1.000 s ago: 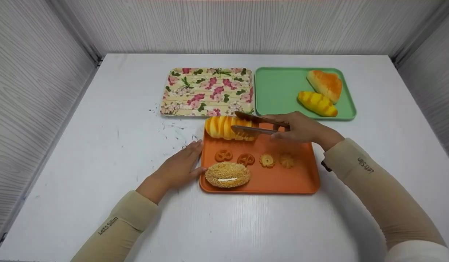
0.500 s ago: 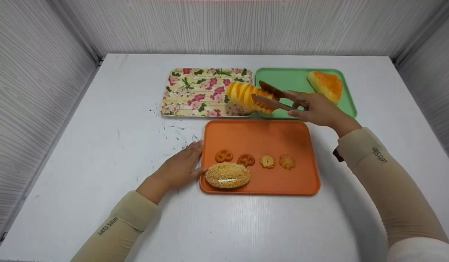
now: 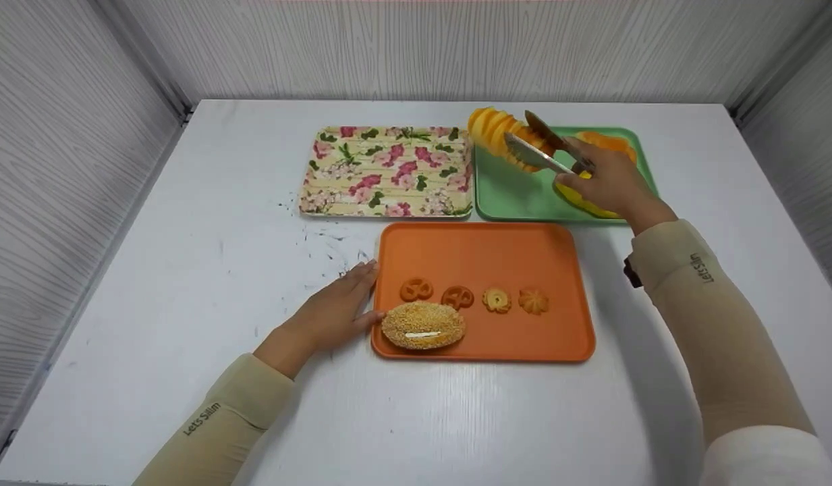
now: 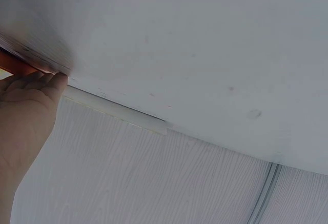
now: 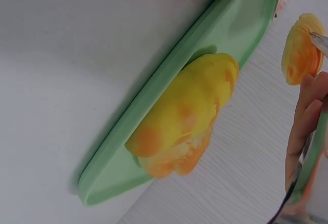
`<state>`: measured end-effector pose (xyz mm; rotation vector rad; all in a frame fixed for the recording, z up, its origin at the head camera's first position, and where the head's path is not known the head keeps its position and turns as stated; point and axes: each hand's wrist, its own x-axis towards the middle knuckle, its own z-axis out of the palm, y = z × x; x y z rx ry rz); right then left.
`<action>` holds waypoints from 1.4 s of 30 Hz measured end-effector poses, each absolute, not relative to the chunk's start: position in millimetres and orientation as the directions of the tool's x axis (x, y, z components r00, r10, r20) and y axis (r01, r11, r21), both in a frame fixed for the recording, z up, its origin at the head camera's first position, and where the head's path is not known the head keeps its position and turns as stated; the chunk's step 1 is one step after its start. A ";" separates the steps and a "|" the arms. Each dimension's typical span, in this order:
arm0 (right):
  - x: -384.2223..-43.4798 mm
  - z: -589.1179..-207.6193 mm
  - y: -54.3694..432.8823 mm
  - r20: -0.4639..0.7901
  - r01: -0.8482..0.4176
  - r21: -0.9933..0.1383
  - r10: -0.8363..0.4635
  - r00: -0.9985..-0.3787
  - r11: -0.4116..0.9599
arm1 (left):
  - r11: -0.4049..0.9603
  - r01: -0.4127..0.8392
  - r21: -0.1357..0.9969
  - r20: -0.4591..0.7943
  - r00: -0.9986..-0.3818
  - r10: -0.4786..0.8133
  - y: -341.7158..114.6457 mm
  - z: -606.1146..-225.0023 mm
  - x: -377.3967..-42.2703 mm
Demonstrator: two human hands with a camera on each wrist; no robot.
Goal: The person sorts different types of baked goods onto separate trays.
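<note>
My right hand (image 3: 610, 177) grips a pair of metal tongs (image 3: 538, 152), whose tips pinch a ridged yellow-orange bread loaf (image 3: 498, 132). The loaf hangs over the left part of the green tray (image 3: 517, 196); in the right wrist view the loaf (image 5: 301, 49) shows end-on, off the tray. My left hand (image 3: 328, 316) lies flat on the table with its fingertips and thumb at the left edge of the orange tray (image 3: 483, 250). On that tray sit a sesame bun (image 3: 424, 325) and several small cookies (image 3: 496, 300) in a row.
A yellow bread (image 5: 189, 106) and a browned bun (image 3: 608, 143) lie on the green tray's right side, partly behind my right hand. The floral tray (image 3: 389, 172) stands left of the green one. Grey wood-grain panels (image 3: 416, 54) border the white table (image 3: 186, 270).
The tongs have lifted the bread loaf from the orange tray and carried it up and right to above the green tray. The left hand has stayed put.
</note>
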<state>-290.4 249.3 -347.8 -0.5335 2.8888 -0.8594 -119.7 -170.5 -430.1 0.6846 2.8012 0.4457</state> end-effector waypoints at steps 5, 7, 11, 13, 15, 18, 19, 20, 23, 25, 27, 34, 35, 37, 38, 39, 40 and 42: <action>-294.4 -351.4 252.0 0.013 -0.270 -0.513 -0.308 -0.951 0.815 | 0.848 0.409 0.337 -0.144 -0.868 0.476 -170.2 -430.6 -120.0; -295.6 -353.0 253.0 0.004 -0.256 -0.506 -0.295 -0.956 0.824 | 0.848 0.412 0.335 -0.144 -0.867 0.478 -170.5 -431.2 -120.4; -297.5 -355.5 253.4 -0.017 -0.225 -0.497 -0.268 -0.963 0.838 | 0.846 0.414 0.336 -0.143 -0.866 0.480 -171.1 -432.8 -120.8; -298.8 -356.7 253.6 -0.022 -0.217 -0.487 -0.260 -0.965 0.846 | 0.846 0.413 0.337 -0.141 -0.866 0.479 -171.2 -433.5 -120.9; -300.1 -358.0 253.9 -0.025 -0.212 -0.477 -0.254 -0.967 0.853 | 0.846 0.410 0.341 -0.140 -0.868 0.477 -171.2 -433.8 -120.8; -302.2 -360.1 254.8 -0.023 -0.210 -0.463 -0.249 -0.968 0.861 | 0.847 0.405 0.345 -0.142 -0.869 0.474 -170.9 -433.2 -120.4; -302.8 -360.7 255.3 -0.022 -0.210 -0.458 -0.248 -0.969 0.864 | 0.847 0.403 0.345 -0.143 -0.870 0.472 -170.8 -432.8 -120.3; -303.0 -361.1 255.7 -0.023 -0.209 -0.455 -0.246 -0.969 0.866 | 0.848 0.401 0.346 -0.144 -0.870 0.471 -170.7 -432.4 -120.1; -303.9 -362.7 257.6 -0.026 -0.209 -0.442 -0.246 -0.969 0.873 | 0.851 0.397 0.343 -0.148 -0.872 0.467 -170.5 -431.2 -119.8; -303.9 -363.3 258.5 -0.025 -0.217 -0.434 -0.252 -0.967 0.874 | 0.851 0.400 0.341 -0.147 -0.871 0.468 -170.4 -430.6 -119.7; -304.2 -364.2 259.3 -0.024 -0.227 -0.424 -0.261 -0.965 0.877 | 0.850 0.405 0.336 -0.146 -0.869 0.472 -170.3 -430.4 -119.7; -305.1 -366.7 258.8 -0.041 -0.217 -0.429 -0.259 -0.965 0.877 | 0.853 0.405 0.328 -0.151 -0.870 0.470 -170.8 -431.7 -120.1; -305.3 -367.1 258.6 -0.043 -0.213 -0.430 -0.255 -0.966 0.877 | 0.854 0.402 0.331 -0.150 -0.871 0.468 -170.8 -432.0 -120.2; -305.9 -368.1 258.8 -0.041 -0.209 -0.429 -0.250 -0.967 0.879 | 0.853 0.398 0.339 -0.148 -0.872 0.466 -170.8 -431.9 -120.2; -306.2 -368.5 258.8 -0.039 -0.208 -0.429 -0.248 -0.968 0.879 | 0.853 0.395 0.341 -0.149 -0.873 0.464 -170.9 -431.9 -120.2; -306.5 -368.9 258.9 -0.036 -0.207 -0.431 -0.245 -0.969 0.878 | 0.853 0.394 0.342 -0.150 -0.873 0.463 -170.8 -431.8 -120.2; -306.9 -369.2 259.1 -0.035 -0.203 -0.431 -0.241 -0.970 0.879 | 0.854 0.392 0.342 -0.152 -0.874 0.462 -170.9 -431.7 -120.3; -307.8 -369.7 259.4 -0.025 -0.200 -0.435 -0.234 -0.972 0.878 | 0.854 0.390 0.345 -0.154 -0.874 0.461 -171.1 -431.5 -120.2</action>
